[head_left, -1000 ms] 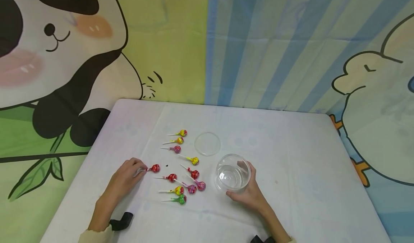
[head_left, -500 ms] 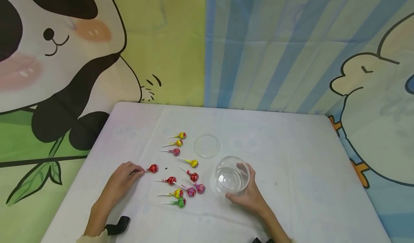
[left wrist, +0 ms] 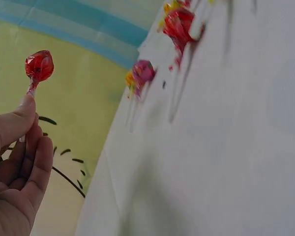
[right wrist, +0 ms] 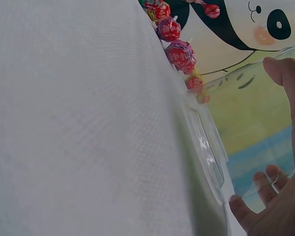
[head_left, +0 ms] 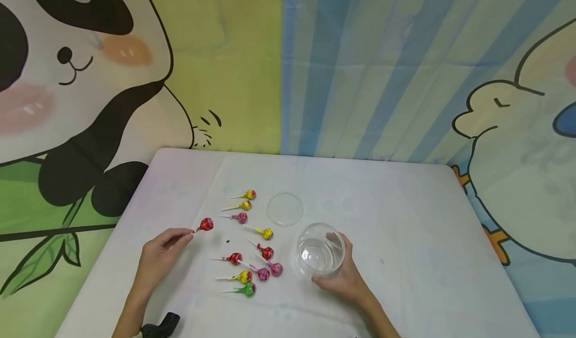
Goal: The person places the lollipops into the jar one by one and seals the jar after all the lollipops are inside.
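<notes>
Between thumb and fingers my left hand pinches the stick of a red lollipop, its wrapped head up off the table at the left. The left wrist view shows the same lollipop upright above the fingertips. My right hand grips a clear round plastic jar from its right side, thumb in front and fingers behind; through its wall no candy shows. Left of the jar lie several wrapped lollipops, among them a green one, a red one and a yellow one.
A clear round lid lies flat behind the jar on the white tablecloth. A small dark speck is near the lollipops. Printed cartoon curtains stand along the table's back and sides.
My left hand has raised the red lollipop off the tablecloth and drawn it slightly left. The right hand keeps its hold on the jar. The head view has tilted up a little.
</notes>
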Motion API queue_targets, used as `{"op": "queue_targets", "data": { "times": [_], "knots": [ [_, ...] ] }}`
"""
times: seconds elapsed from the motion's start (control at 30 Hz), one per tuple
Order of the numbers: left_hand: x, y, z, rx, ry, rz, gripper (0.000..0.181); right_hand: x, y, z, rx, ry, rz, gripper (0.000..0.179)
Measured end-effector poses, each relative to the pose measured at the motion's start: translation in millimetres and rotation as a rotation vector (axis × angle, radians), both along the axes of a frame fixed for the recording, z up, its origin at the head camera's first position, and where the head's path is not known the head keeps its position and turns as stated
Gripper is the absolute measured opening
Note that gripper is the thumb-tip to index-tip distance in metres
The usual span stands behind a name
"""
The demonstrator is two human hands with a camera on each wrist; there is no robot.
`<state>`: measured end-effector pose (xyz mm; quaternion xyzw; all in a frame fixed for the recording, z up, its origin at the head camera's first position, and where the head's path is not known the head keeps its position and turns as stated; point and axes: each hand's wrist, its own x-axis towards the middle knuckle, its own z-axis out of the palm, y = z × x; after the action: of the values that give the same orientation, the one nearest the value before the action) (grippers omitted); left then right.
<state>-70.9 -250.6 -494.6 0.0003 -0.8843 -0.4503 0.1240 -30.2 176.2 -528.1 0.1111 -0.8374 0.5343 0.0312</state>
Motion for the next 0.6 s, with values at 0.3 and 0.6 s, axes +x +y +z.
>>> {"op": "queue_targets", "data": {
  "times": [0.3,0.6],
  "knots": [
    [4.1,26.8,47.9,0.340,-0.029,-0.118,0.019,-1.9,-5,5.2,0.024,0.001,-0.021,0.117],
    [9.4,60.3,54.1,0.433,-0.181,-0.110,0.025,0.6,-3,6.0,0.027,-0.022,-0.018,0.115]
  ]
}}
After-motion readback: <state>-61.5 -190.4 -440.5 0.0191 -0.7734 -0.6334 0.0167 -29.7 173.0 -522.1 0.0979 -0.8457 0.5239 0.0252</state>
